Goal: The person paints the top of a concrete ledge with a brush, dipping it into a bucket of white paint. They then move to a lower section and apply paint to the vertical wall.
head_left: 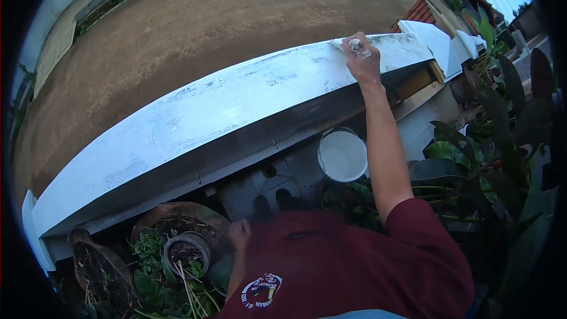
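A long white ledge [236,103] with grey worn patches curves across the view. Near its right end, my right hand [361,62] rests on the surface, fingers wrapped round a crumpled whitish cloth [355,46]. Down by the maroon shirt, my left hand [240,233] hangs low beside the plant pots; its fingers are too dim and small to make out. Below the ledge, left of my right forearm, stands a white bucket [342,155] with a wire handle, its inside pale.
Potted plants stand at lower left, with a round grey pot [186,254] among them. Large dark leaves [514,136] crowd the right side. Metal hooks line the ledge's underside. Beyond the ledge lies brown bare ground [195,29].
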Motion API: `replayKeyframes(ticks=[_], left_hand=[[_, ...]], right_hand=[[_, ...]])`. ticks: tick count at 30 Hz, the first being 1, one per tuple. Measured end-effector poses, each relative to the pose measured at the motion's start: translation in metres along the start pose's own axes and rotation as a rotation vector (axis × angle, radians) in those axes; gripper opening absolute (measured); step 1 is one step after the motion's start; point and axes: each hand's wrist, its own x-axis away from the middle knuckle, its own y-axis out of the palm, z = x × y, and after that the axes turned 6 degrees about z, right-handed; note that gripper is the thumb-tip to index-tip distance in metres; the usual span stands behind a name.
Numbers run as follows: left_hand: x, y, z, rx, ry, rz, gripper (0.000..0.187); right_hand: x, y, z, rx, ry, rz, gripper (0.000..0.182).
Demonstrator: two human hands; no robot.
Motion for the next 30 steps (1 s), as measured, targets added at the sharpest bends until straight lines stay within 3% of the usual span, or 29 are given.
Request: replayKeyframes(ticks=[5,9,11,13,14,15,18,22,25,27,30], left_hand=[[-0.001,-0.001,0.003,0.000,-0.012,-0.014,0.009],[-0.001,0.000,0.003,-0.034,0.051,0.004,0.009],[0.000,0.000,0.002,-0.030,0.027,-0.012,0.010],[-0.001,0.001,0.003,-0.023,0.000,-0.021,0.011],[-0.002,0.001,0.004,-0.020,-0.013,-0.025,0.012],[0.000,-0.001,0.003,-0.018,-0.027,-0.030,0.012],[-0.003,-0.002,0.007,0.003,-0.023,-0.002,0.014],[-0.002,0.001,0.003,0.000,-0.038,0.001,0.014],[0.000,0.000,0.004,0.002,-0.037,0.008,0.013],[0.002,0.003,0.000,-0.008,-0.014,0.029,0.012],[0.001,0.005,0.001,-0.001,0.053,0.055,0.011]], right_hand=[[0.025,0.066,-0.129,-0.381,-0.281,-0.095,0.018],[0.052,0.075,-0.220,-0.625,-0.382,-0.282,0.022],[0.047,0.067,-0.208,-0.698,-0.260,-0.303,0.018],[0.032,0.067,-0.161,-0.751,-0.196,-0.086,0.019],[0.020,0.057,-0.127,-0.486,-0.141,-0.043,0.021],[0.004,0.031,-0.108,-0.391,0.114,-0.086,0.020],[-0.024,0.001,-0.015,-0.002,0.200,0.072,0.022],[-0.030,0.002,-0.010,0.125,0.188,0.092,0.019],[-0.002,0.044,-0.076,-0.005,-0.045,-0.053,0.019],[0.024,0.071,-0.141,-0.248,-0.246,-0.042,0.017],[0.052,0.078,-0.230,-0.519,-0.315,-0.135,0.017]])
